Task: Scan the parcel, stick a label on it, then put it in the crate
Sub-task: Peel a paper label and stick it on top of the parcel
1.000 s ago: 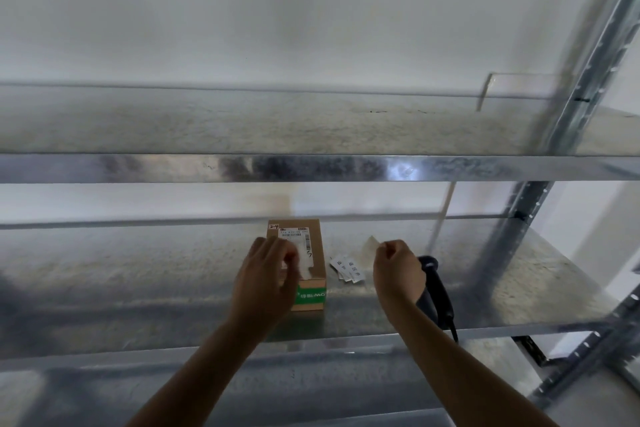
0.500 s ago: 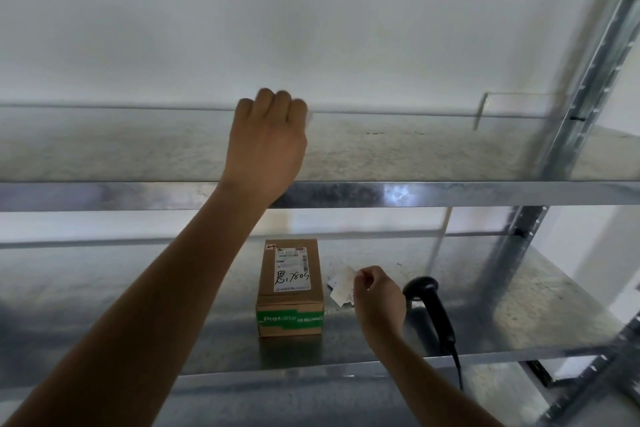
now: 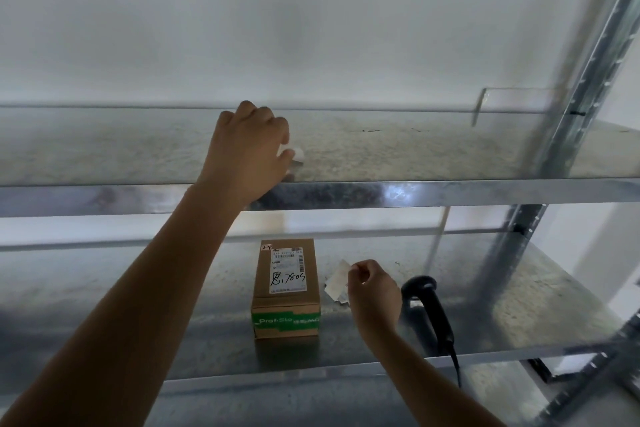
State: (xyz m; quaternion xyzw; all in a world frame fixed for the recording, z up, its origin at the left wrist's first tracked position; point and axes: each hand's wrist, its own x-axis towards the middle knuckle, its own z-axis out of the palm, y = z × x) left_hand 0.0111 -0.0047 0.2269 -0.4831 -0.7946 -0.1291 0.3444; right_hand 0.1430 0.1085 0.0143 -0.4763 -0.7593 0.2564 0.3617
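Parcel (image 3: 285, 288) untouched on lower shelf (image 3: 519, 315).
Our right hand (image 3: 374, 291), at parcel's 3 o'clock, pinches a label (image 3: 337, 279); left hand (image 3: 251, 149), at 12 on upper shelf (image 3: 415, 152), grips something white (image 3: 294, 152).

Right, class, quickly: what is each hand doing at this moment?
Left hand: up on the upper shelf, fingers closed on a small white scrap.
Right hand: pinching a label sheet beside the parcel.

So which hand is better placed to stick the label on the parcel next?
Probably the right hand: it already pinches a small label in its fingers, low and just right of the parcel. The left hand is up on the upper shelf, closed around something small and white.
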